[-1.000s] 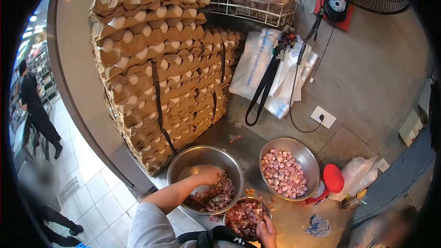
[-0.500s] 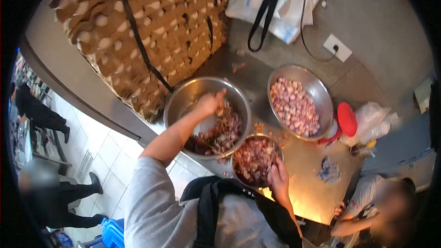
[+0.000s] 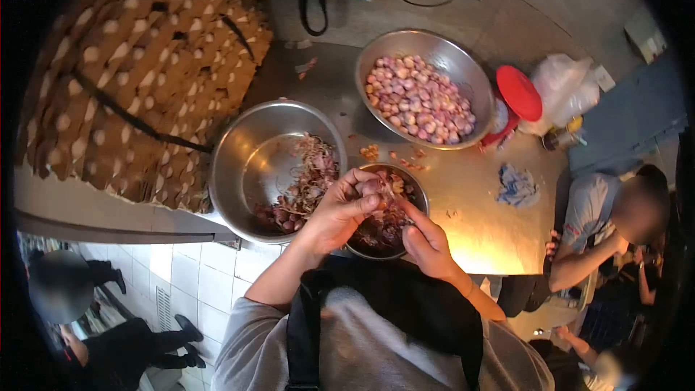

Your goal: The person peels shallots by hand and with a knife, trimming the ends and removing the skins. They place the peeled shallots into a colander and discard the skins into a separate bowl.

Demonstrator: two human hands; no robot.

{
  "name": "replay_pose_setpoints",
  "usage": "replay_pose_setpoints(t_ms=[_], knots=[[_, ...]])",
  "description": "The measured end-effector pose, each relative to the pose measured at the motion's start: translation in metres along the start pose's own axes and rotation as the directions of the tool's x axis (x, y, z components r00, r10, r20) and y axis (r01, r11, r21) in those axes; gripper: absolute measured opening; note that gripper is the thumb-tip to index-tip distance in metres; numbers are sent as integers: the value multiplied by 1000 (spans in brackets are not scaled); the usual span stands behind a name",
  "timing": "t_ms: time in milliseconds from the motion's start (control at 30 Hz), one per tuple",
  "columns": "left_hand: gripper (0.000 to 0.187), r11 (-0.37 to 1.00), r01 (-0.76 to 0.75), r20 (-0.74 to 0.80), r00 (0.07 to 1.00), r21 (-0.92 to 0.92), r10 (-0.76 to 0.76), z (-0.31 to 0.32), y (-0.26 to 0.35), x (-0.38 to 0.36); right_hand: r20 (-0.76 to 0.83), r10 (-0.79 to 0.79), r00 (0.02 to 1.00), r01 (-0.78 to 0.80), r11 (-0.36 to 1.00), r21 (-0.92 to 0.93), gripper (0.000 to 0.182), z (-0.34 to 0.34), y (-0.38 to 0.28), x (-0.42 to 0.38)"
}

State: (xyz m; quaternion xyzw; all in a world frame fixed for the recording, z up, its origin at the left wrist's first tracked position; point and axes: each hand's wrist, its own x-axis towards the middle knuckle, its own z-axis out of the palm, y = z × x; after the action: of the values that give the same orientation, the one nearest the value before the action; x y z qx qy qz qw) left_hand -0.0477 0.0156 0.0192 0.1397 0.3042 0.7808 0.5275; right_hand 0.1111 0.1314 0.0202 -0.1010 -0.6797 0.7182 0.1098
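Observation:
My left hand (image 3: 339, 211) is closed around a shallot (image 3: 372, 188) above the small steel bowl. My right hand (image 3: 428, 245) is closed beside it, its index finger stretched toward the shallot; what its fingers grip is hidden. Below both hands, the small steel bowl (image 3: 423, 198) holds shallots and loose papery skins. To the left, a large steel bowl (image 3: 242, 146) contains unpeeled shallots and dry, stringy skins along its right side. A wide steel bowl (image 3: 452, 54) behind my hands holds many pinkish peeled shallots (image 3: 420, 94).
Stacked egg trays (image 3: 145, 80) stand at the back left. A red-topped scale (image 3: 518, 94), a plastic bag (image 3: 568, 90) and a crumpled cloth (image 3: 517, 187) lie rightward on the steel table (image 3: 478, 224). A person (image 3: 590, 210) sits at right; another person (image 3: 123, 347) is at lower left.
My left hand has come from over the large left bowl to above the small bowl, now with a shallot. My right hand has left the small bowl's rim and met it. The view has shifted.

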Motion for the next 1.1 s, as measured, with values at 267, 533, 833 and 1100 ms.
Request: replay_pose_setpoints(t_ms=[267, 533, 833, 1100], knots=[[33, 995, -102, -129, 987, -19, 99, 2, -26, 5, -1, -267, 964, 225, 810, -541, 47, -13, 15, -11], [26, 993, -88, -172, 982, -79, 73, 10, -36, 3, -64, -320, 945, 225, 780, -583, 49, -8, 21, -12], [22, 992, -124, -156, 980, -15, 120, 7, -48, -2, -119, -211, 970, 164, 934, -318, 42, 1, 28, -3], [23, 980, -180, -185, 964, 79, 192, 0, -54, -2, -84, 116, 990, -96, 972, 215, 22, 8, 22, 1]])
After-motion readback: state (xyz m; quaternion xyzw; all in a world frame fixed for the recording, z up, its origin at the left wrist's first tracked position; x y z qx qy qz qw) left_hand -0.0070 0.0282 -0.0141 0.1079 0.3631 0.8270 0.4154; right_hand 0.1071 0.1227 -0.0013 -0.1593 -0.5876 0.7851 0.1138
